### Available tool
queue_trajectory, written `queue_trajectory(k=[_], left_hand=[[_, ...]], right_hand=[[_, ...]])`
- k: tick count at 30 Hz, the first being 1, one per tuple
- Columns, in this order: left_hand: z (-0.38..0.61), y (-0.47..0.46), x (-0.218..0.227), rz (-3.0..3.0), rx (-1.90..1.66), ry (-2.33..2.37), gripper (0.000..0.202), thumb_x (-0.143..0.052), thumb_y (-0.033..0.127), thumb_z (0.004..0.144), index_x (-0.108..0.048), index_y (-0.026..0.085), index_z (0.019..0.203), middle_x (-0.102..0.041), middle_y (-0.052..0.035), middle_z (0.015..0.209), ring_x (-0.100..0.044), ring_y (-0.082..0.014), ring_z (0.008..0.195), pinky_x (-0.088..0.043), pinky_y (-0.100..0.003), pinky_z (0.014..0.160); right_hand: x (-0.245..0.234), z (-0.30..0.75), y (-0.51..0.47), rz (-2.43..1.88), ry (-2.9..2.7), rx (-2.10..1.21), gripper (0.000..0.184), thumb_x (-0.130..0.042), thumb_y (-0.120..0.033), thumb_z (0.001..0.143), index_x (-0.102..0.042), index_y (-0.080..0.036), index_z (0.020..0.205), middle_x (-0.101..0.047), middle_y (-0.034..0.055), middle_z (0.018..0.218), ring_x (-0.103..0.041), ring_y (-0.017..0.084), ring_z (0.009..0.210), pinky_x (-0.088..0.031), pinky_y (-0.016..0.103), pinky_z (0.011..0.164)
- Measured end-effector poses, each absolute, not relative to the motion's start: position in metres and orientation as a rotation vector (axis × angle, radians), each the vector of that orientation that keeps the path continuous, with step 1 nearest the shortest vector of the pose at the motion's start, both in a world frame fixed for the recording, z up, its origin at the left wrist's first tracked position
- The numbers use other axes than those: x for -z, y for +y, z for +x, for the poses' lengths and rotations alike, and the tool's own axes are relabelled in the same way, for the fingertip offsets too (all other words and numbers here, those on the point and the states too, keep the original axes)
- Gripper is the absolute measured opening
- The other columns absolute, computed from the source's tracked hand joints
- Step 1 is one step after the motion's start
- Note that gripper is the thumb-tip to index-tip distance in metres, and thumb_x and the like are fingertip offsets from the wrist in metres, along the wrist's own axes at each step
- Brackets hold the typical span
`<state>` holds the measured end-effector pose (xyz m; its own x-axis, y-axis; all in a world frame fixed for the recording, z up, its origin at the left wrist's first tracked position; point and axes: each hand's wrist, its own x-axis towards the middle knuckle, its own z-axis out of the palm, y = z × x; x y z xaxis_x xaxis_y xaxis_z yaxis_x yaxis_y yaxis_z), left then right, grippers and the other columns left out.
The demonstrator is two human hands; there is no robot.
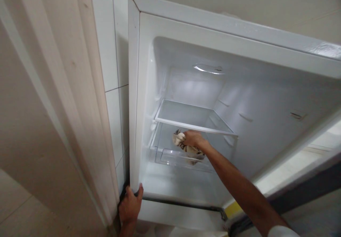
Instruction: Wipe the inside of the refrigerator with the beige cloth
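Note:
My right hand [195, 139] reaches deep into an open white fridge [266, 98], closed around a bunched cream and dark cloth [179, 137]. Cloth and hand are just below the upper glass shelf [189, 113], over the lower glass shelf [166, 135]. Part of the cloth hangs by the clear plastic drawer front [174, 156]. At the lower left, my left hand [130, 203] grips the outer edge of the fridge's side wall [134, 141], thumb on the front and the other fingers partly hidden round the side.
A pale wooden door frame [80, 87] stands close on the left, with white wall tiles [106, 45] between it and the fridge. An interior lamp cover [209, 68] sits under the fridge ceiling. The opened door [301, 169] extends along the right. Below is another white front edge [178, 214].

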<state>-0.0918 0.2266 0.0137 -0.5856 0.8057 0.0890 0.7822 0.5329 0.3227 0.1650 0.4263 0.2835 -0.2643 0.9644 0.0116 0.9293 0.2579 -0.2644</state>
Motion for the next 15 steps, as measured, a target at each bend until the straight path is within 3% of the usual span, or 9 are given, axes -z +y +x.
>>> queue_trajectory(k=[3, 6, 12, 15], left_hand=[[-0.092, 0.227, -0.012, 1.404, -0.51, 2.712, 0.064, -0.035, 0.061, 0.099, -0.055, 0.006, 0.124, -0.076, -0.0152, 0.08, -0.074, -0.0327, 0.075, -0.049, -0.037, 0.063], [-0.092, 0.227, -0.014, 1.398, -0.509, 2.706, 0.064, -0.034, 0.061, 0.099, -0.056, 0.006, 0.123, -0.076, -0.0158, 0.082, -0.075, -0.0329, 0.077, -0.049, -0.037, 0.063], [-0.092, 0.225, -0.019, 1.402, -0.519, 2.708, 0.065, -0.032, 0.061, 0.1, -0.056, 0.005, 0.122, -0.076, -0.0162, 0.081, -0.075, -0.0315, 0.076, -0.048, -0.035, 0.062], [-0.091, 0.224, -0.022, 1.401, -0.504, 2.706, 0.064, -0.033, 0.06, 0.099, -0.056, 0.005, 0.122, -0.076, -0.0163, 0.081, -0.075, -0.0316, 0.076, -0.049, -0.035, 0.062]], right_hand=[[-0.284, 0.144, 0.412, -1.591, -2.558, -0.392, 0.021, -0.073, -0.025, 0.06, -0.072, -0.023, 0.08, -0.073, 0.0066, 0.089, -0.065, 0.025, 0.086, -0.047, 0.034, 0.079], [-0.282, 0.133, 0.408, -1.437, -2.612, -0.48, 0.025, -0.071, -0.022, 0.06, -0.073, -0.023, 0.085, -0.073, 0.0038, 0.1, -0.063, 0.022, 0.092, -0.046, 0.029, 0.082], [-0.263, 0.151, 0.421, -1.486, -2.291, -0.65, 0.027, -0.065, -0.02, 0.067, -0.072, -0.02, 0.093, -0.073, -0.001, 0.095, -0.063, 0.018, 0.09, -0.047, 0.026, 0.084], [-0.258, 0.165, 0.434, -1.606, -1.976, -0.669, 0.019, -0.063, -0.023, 0.077, -0.071, -0.016, 0.092, -0.072, 0.0034, 0.091, -0.064, 0.018, 0.084, -0.05, 0.03, 0.079]])
